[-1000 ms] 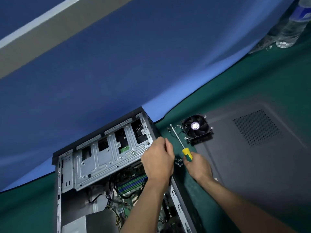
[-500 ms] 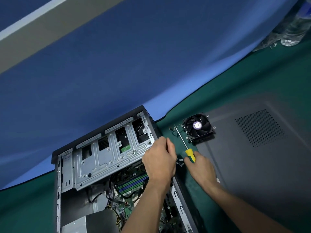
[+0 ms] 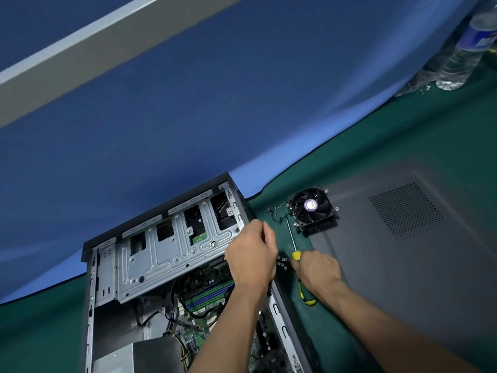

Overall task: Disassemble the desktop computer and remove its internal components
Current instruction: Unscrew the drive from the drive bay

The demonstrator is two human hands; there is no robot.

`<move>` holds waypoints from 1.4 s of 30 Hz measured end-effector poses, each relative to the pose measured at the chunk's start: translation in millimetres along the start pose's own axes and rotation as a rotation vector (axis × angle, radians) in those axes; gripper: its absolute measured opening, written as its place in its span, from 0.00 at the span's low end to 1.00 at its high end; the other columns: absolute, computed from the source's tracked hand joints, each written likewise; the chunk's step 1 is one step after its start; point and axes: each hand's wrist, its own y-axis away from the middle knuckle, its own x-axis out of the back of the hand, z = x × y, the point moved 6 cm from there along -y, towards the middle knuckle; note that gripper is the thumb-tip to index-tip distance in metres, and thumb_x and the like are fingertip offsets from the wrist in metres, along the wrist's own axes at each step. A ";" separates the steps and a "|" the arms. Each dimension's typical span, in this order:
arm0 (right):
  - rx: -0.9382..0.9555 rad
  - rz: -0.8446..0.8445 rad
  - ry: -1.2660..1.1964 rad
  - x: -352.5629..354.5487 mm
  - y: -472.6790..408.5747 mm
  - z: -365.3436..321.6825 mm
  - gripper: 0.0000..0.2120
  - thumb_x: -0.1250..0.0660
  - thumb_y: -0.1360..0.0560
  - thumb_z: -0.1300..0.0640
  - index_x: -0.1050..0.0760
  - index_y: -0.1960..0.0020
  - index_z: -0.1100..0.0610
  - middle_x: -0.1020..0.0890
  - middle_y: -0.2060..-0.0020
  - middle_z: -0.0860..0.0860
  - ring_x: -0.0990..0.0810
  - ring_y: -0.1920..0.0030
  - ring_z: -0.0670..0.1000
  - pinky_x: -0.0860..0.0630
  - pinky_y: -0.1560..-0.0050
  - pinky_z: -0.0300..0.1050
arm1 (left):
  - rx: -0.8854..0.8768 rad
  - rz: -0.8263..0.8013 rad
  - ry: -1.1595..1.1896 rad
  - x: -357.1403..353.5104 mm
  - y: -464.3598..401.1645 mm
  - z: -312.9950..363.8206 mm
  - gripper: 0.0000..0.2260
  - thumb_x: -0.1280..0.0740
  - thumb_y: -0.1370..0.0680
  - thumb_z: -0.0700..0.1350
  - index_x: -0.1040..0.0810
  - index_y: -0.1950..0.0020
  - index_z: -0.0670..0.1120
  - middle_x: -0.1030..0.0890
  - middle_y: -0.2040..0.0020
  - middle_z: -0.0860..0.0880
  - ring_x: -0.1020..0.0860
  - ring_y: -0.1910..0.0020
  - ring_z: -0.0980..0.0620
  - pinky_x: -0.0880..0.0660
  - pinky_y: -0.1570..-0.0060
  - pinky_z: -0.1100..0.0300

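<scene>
Both hands work at the right edge of an opened desktop computer case (image 3: pixel 172 267) lying on a green mat (image 3: pixel 403 135): the left hand (image 3: pixel 251 255), fingers curled, rests at the silver drive cage (image 3: pixel 172 246), though what it holds cannot be seen. Just beside it lie loose screws (image 3: pixel 282 262), then the right hand (image 3: pixel 318 273) gripping a yellow-and-green screwdriver (image 3: pixel 295 255), its shaft pointing toward the removed CPU cooler fan (image 3: pixel 312 208) on the detached grey side panel (image 3: pixel 416 251).

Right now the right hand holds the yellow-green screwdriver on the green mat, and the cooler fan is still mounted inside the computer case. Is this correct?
Not quite. The cooler fan is not inside the computer case; it lies outside, on the corner of the grey side panel, beside the case. The head view shows this. The rest stands: the right hand holds the yellow-green screwdriver on the green mat.
</scene>
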 end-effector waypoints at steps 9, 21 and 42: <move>0.039 0.005 -0.173 15.8 26.5 9.7 0.17 0.44 0.20 0.45 0.31 0.43 0.58 0.22 0.46 0.56 0.22 0.46 0.58 0.28 0.50 0.48 | -0.032 -0.016 0.017 2.5 2.9 2.6 0.18 0.40 0.21 0.48 0.42 0.69 0.50 0.37 0.76 0.53 0.37 0.77 0.51 0.45 0.73 0.58; 0.263 0.316 -0.490 123.3 47.2 -78.7 0.08 0.42 0.21 0.50 0.29 0.46 0.51 0.23 0.47 0.48 0.24 0.49 0.51 0.28 0.50 0.46 | 0.491 -0.087 0.677 17.1 25.5 -55.2 0.17 0.39 0.22 0.40 0.37 0.71 0.46 0.35 0.76 0.52 0.37 0.75 0.53 0.39 0.73 0.59; 0.203 0.316 -0.394 84.2 36.1 -123.9 0.20 0.49 0.18 0.51 0.45 0.27 0.49 0.28 0.37 0.56 0.26 0.42 0.60 0.31 0.48 0.53 | 1.164 -0.113 1.983 -26.0 48.1 -99.1 0.06 0.41 0.24 0.28 0.27 0.56 0.36 0.32 0.36 0.30 0.31 0.34 0.35 0.27 0.45 0.45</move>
